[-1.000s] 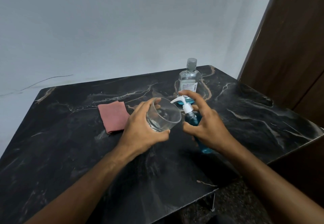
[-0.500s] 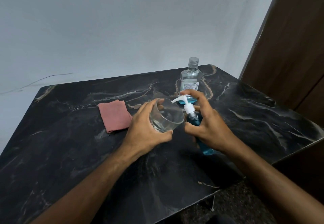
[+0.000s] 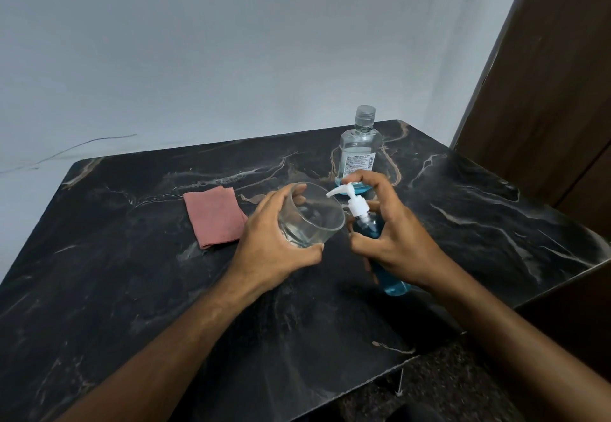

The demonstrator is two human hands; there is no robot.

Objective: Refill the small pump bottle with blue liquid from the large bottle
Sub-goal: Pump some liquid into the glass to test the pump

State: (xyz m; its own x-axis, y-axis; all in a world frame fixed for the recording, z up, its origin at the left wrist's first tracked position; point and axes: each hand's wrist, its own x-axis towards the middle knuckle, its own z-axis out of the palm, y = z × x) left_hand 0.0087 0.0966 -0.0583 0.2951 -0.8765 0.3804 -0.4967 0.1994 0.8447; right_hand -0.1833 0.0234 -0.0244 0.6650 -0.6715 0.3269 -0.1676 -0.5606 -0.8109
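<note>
Head view shows the refill looking mostly done: the small pump bottle (image 3: 380,243) is full of blue with its white pump back on, gripped tilted over the near right of the table (image 3: 132,256) by the right hand (image 3: 393,233), spout aimed at a clear glass (image 3: 310,216) the left hand (image 3: 274,239) holds, while the large bottle (image 3: 358,153), capped, stands far right with only a little blue at its base. What seems left is testing the pump; a folded pink cloth (image 3: 215,216) lies to the left, clear of both hands
</note>
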